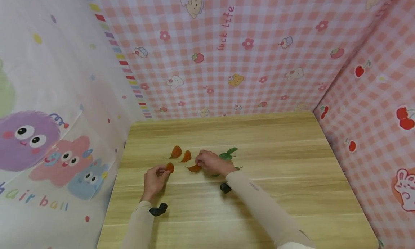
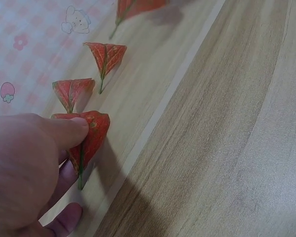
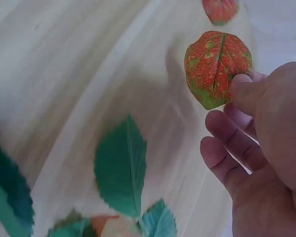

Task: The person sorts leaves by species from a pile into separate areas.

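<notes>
Two red leaves sit in my fingers above a wood-grain worktop, left of its middle. My left hand, the one closer to the worktop's left edge, pinches the first leaf, its thumb on the leaf's face and the green stem pointing down past the fingers. My right hand pinches the second leaf by its rim, thumb in front, two other fingers loosely bent and clear of it. Both held leaves lie between my hands, near each other but apart; I cannot tell whether either touches the wood. Toward the far edge, just beyond that pair, a third leaf and a fourth leaf, also red, lie side by side, stems toward the left edge. Green leaves lie beside my right hand, on the side toward the right edge, partly hidden by it in the head view; an orange-red patch among them is too blurred to name. A black wrist camera shows at my left sleeve. Pink checked cloth rises along the far edge.
</notes>
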{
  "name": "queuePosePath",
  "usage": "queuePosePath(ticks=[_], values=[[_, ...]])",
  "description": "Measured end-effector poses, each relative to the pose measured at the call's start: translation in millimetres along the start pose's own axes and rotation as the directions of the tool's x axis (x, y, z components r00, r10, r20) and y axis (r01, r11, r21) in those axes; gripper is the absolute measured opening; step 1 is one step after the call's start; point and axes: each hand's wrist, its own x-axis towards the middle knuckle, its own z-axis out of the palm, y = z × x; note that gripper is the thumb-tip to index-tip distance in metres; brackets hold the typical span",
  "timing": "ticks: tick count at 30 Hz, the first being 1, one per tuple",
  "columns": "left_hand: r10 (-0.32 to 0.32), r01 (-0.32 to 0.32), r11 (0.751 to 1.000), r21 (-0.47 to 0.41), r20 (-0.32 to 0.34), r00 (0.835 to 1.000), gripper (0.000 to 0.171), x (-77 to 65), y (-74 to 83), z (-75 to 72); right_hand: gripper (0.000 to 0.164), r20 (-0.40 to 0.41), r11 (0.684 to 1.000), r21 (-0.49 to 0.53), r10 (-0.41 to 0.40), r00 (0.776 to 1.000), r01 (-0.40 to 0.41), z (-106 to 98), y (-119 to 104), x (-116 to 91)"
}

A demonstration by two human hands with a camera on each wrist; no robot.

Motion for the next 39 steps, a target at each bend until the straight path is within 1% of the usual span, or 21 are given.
queuePosePath(ticks=[2, 7, 9, 10, 12, 13, 15, 17, 18, 19, 21, 23, 24, 25, 28, 29, 30, 31, 33, 36, 39], values=[[-0.003, 0.003, 1.0, 0.001, 0.002, 1.0, 0.018, 0.6, -0.6, 0.4, 0.019, -0.005, 0.999, -0.022, -0.048, 0.999, 0.048, 7.9, 0.4, 5.0], [-0.005, 0.006, 1.0, -0.015, 0.014, 1.0, 0.018, 0.9, -1.0, -0.1, 0.018, 0.009, 0.993, -0.076, -0.087, 0.996, 0.087, 20.8, -10.2, 11.9], [-0.001, 0.001, 1.0, -0.024, 0.013, 1.0, 0.018, 0.4, -0.4, -0.1, 0.016, 0.008, 0.986, -0.137, -0.092, 0.996, 0.092, 31.4, -7.0, 13.9], [0.006, -0.006, 1.0, -0.029, 0.01, 1.0, 0.017, 0.5, -0.4, 0.4, 0.017, 0.005, 0.984, -0.143, -0.103, 0.995, 0.103, 36.7, -2.1, 16.0], [0.028, -0.028, 0.998, -0.047, 0.0, 1.0, 0.017, 0.4, -1.7, 1.1, 0.018, -0.012, 0.984, -0.137, -0.118, 0.993, 0.116, 54.6, 14.8, 22.3], [0.067, -0.067, 0.995, -0.079, -0.013, 0.998, 0.016, 1.9, -7.8, 2.3, 0.018, -0.023, 0.983, -0.138, -0.128, 0.991, 0.124, 64.2, 23.4, 25.5], [0.099, -0.102, 0.99, -0.1, -0.026, 0.995, 0.015, 1.7, -10.8, 2.4, 0.019, -0.004, 0.989, -0.097, -0.11, 0.994, 0.109, 59.1, 14.0, 25.0], [0.128, -0.131, 0.984, -0.121, -0.037, 0.991, 0.014, 1.2, -13.5, 1.8, 0.02, -0.006, 0.993, -0.062, -0.105, 0.994, 0.105, 72.1, 23.8, 29.8], [0.158, -0.163, 0.976, -0.144, -0.045, 0.986, 0.014, 4.5, -23.6, 4.4, 0.02, -0.011, 0.993, -0.059, -0.103, 0.995, 0.103, 74.8, 23.7, 30.3], [0.17, -0.175, 0.973, -0.151, -0.048, 0.984, 0.015, 4.7, -26.1, 4.5, 0.02, -0.012, 0.994, -0.048, -0.095, 0.995, 0.094, 75.6, 22.7, 29.9], [0.164, -0.169, 0.974, -0.15, -0.044, 0.986, 0.015, 4.1, -24.9, 3.7, 0.019, -0.023, 0.997, -0.028, -0.075, 0.997, 0.074, 75.5, 18.4, 27.8], [0.194, -0.201, 0.963, -0.177, -0.054, 0.979, 0.017, 10.2, -40.9, 8.7, 0.019, -0.053, 0.998, -0.021, -0.065, 0.996, 0.064, 75.3, 13.9, 25.1], [0.197, -0.204, 0.963, -0.177, -0.056, 0.979, 0.017, 11.1, -43.0, 9.7, 0.019, -0.056, 0.999, -0.009, -0.05, 0.997, 0.049, 69.9, 6.3, 21.8], [0.18, -0.186, 0.969, -0.163, -0.051, 0.982, 0.017, 9.1, -37.3, 8.4, 0.021, -0.057, 1.0, -0.006, -0.027, 0.998, 0.027, 64.1, -1.5, 17.7], [0.172, -0.178, 0.973, -0.148, -0.055, 0.984, 0.017, 13.9, -47.6, 14.8, 0.03, -0.065, 0.998, 0.007, 0.067, 0.996, -0.066, 47.6, -26.3, 4.8], [0.157, -0.163, 0.978, -0.133, -0.058, 0.986, 0.016, 13.5, -46.3, 15.0, 0.032, -0.074, 0.993, 0.033, 0.111, 0.991, -0.109, 45.8, -32.0, 0.9], [0.14, -0.145, 0.983, -0.11, -0.053, 0.989, 0.015, 12.7, -44.6, 14.9, 0.036, -0.076, 0.983, 0.066, 0.175, 0.982, -0.17, 42.8, -39.3, -2.7], [0.137, -0.142, 0.985, -0.097, -0.051, 0.989, 0.015, 15.0, -49.5, 16.9, 0.038, -0.086, 0.973, 0.073, 0.223, 0.971, -0.217, 43.8, -43.1, -5.6], [0.136, -0.14, 0.986, -0.091, -0.055, 0.989, 0.014, 14.7, -49.6, 17.0, 0.039, -0.112, 0.952, 0.102, 0.3, 0.947, -0.289, 48.7, -47.5, -10.2], [0.12, -0.123, 0.988, -0.088, -0.038, 0.992, 0.014, 9.4, -34.7, 10.7, 0.039, -0.148, 0.933, 0.127, 0.353, 0.924, -0.336, 58.0, -50.9, -14.5], [0.077, -0.078, 0.994, -0.078, -0.018, 0.997, 0.016, 2.5, -14.3, 4.0, 0.039, -0.181, 0.94, 0.119, 0.337, 0.924, -0.32, 64.6, -53.7, -16.0]])
